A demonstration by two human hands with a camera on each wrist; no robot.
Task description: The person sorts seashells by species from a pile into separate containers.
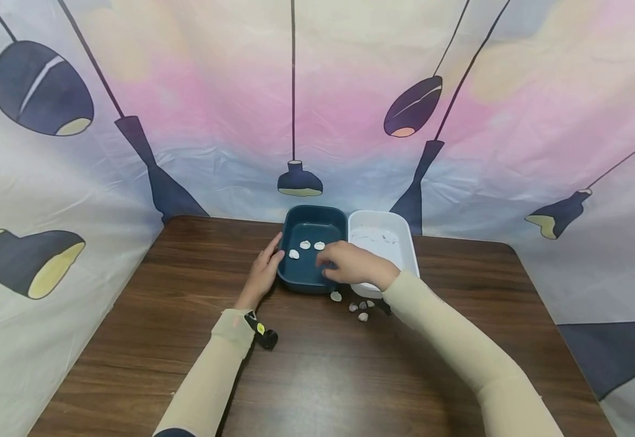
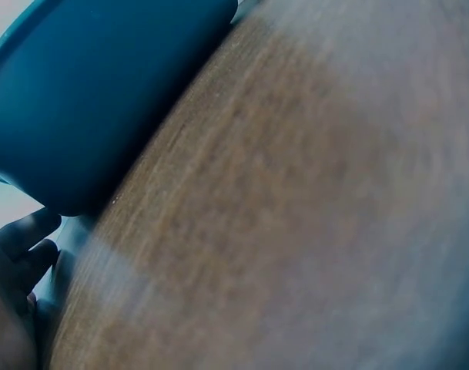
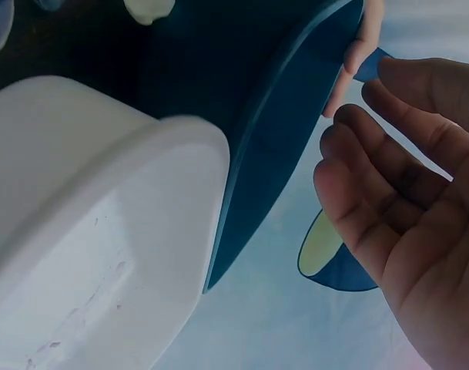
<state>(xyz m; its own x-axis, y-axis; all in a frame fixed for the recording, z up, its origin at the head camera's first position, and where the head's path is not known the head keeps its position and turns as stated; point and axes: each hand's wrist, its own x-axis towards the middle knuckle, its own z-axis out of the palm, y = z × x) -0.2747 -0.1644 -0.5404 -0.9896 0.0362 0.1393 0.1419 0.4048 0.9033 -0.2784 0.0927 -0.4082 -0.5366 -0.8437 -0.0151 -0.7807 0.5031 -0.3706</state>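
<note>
A dark teal tray (image 1: 303, 286) stands at the back of the table, with several small white shells (image 1: 293, 254) on its floor. My left hand (image 1: 262, 272) rests along the tray's left side, fingers extended. Over the tray's right part is my right hand (image 1: 352, 263), its fingers loosely bent. The right wrist view shows nothing between the right hand's (image 3: 419, 185) thumb and fingers. In the left wrist view only the tray's outer wall (image 2: 103, 92) and part of the left hand (image 2: 18, 262) appear. A flat pale shell (image 1: 336, 297) lies on the table just in front of the tray.
Directly right of the teal tray stands a white tray (image 1: 381, 243) with dark specks or marks on its floor. Several more small shells (image 1: 363, 317) lie on the wooden table (image 1: 317, 376) in front of it. A patterned cloth (image 1: 230, 109) hangs behind the table.
</note>
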